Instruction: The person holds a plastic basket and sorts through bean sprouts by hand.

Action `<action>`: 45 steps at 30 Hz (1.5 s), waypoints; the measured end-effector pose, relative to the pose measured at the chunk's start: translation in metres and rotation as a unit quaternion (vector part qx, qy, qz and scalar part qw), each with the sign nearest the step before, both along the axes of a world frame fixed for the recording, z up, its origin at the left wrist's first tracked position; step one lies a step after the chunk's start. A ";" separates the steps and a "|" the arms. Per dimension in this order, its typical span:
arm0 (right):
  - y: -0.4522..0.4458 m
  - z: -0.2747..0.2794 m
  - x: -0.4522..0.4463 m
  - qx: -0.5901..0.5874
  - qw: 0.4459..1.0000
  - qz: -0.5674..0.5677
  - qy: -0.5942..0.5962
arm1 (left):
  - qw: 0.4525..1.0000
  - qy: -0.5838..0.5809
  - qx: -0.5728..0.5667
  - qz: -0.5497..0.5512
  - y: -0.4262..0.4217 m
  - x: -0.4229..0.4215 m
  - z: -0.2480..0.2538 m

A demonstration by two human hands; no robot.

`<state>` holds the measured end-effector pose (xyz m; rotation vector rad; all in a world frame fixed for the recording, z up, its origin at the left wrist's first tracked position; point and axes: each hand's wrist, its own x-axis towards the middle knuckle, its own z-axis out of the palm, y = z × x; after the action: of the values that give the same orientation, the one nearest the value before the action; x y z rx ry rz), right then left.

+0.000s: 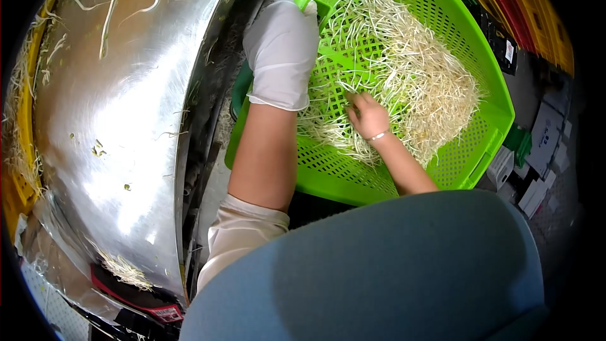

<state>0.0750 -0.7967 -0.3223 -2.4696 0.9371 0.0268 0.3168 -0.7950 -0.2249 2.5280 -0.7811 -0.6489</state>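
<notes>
My left hand, in a white glove, is closed around the edge of a bright green perforated basket at its upper left corner. Pale bean sprouts lie heaped along the right side of the basket, with thinner strands over its left part. Bare and wearing a thin bracelet, my right hand is low inside the basket among the loose strands. Its fingers point up and left and are somewhat apart; their tips are slightly blurred.
On the left stands a large shiny metal surface with scattered sprouts. Yellow and red crates are at the upper right. White boxes lie on the floor at the right. Blue-grey fabric covers the lower part of the view.
</notes>
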 end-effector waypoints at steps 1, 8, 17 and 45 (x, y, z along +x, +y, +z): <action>-0.001 -0.006 0.003 -0.002 1.000 -0.006 0.018 | 1.000 -0.002 0.001 0.001 0.000 0.000 -0.001; -0.009 -0.015 0.004 -0.012 0.999 0.033 0.020 | 1.000 0.000 -0.003 0.000 0.001 0.000 -0.001; -0.069 0.142 -0.173 -0.017 0.923 -0.342 -0.173 | 1.000 0.020 0.002 0.002 0.000 0.001 0.003; -0.059 0.025 -0.019 -0.052 0.990 -0.117 0.053 | 0.999 -0.046 0.002 -0.022 0.001 -0.001 0.002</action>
<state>0.0558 -0.8559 -0.2977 -2.4549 1.2999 0.0310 0.3157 -0.7945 -0.2230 2.5676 -0.8695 -0.5513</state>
